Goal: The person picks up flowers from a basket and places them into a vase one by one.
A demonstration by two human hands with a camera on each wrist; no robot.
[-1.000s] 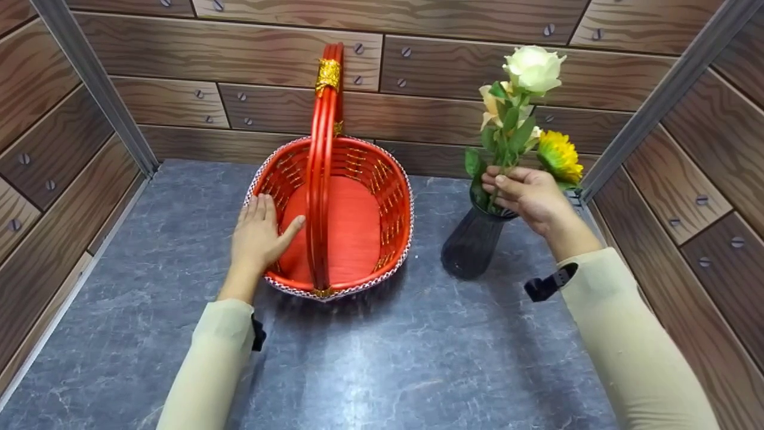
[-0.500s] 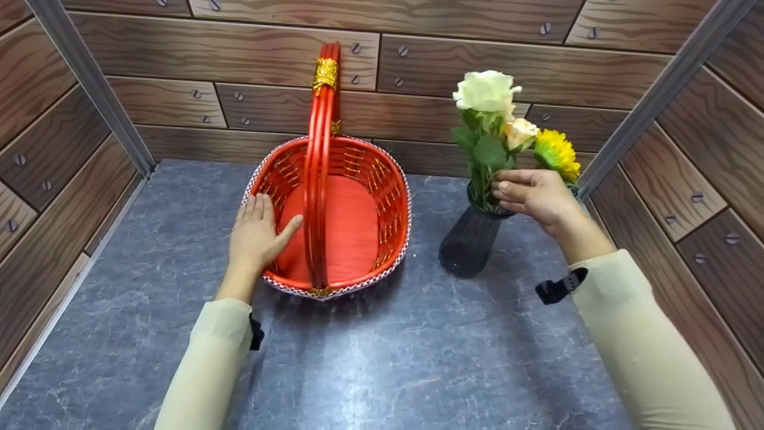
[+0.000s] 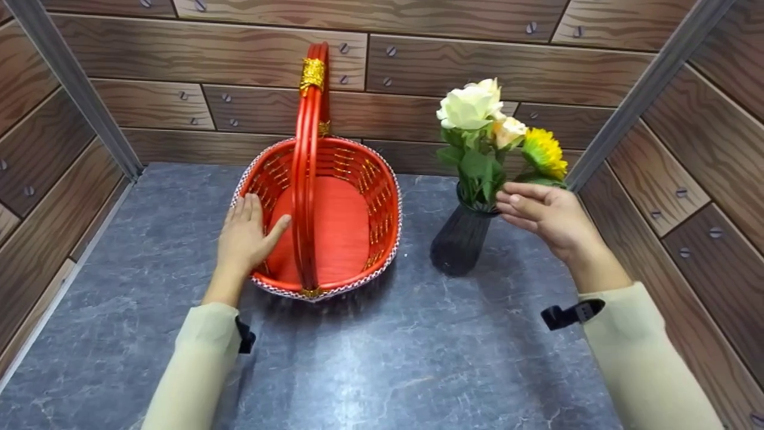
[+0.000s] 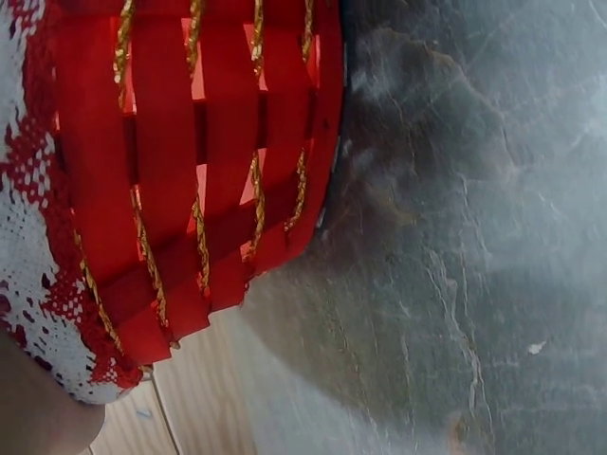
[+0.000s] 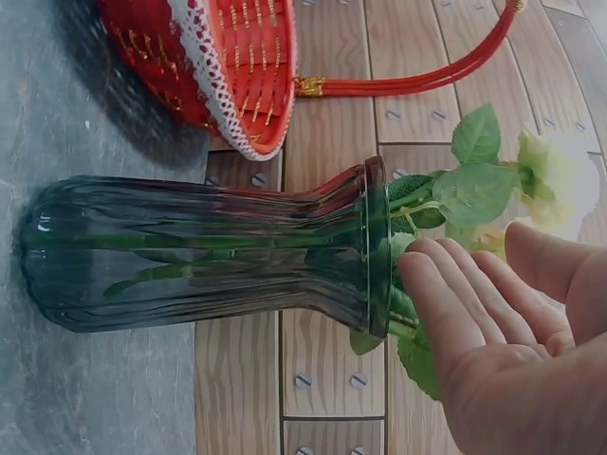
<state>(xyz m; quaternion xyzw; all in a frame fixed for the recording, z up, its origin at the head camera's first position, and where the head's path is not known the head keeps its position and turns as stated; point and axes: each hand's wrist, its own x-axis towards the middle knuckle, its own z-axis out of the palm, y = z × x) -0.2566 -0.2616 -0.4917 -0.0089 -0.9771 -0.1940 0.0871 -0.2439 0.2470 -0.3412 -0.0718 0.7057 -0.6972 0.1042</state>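
The red woven basket [image 3: 343, 230] stands on the table, with a tall arched handle and white-and-red trim. My left hand [image 3: 242, 233] rests on its left rim, fingers straight, thumb spread inside. To the right a dark ribbed glass vase [image 3: 458, 242] stands upright. It holds a white rose [image 3: 468, 107], a smaller peach rose [image 3: 509, 131] and a yellow flower [image 3: 544, 153]; stems show through the glass in the right wrist view. My right hand [image 3: 555, 221] is beside the vase mouth, fingers nearly straight, holding nothing. The left wrist view shows mostly the basket's side [image 4: 190, 171].
A grey marbled tabletop [image 3: 358, 358] lies underneath. Wood-patterned panels [image 3: 268, 57] with printed screws close off the back and both sides. Metal corner posts [image 3: 656, 83] stand at the back left and right.
The white rose stem has lowered into the vase and leans left. My right hand has let go of it and drawn back to the right. My left hand has stayed on the basket rim.
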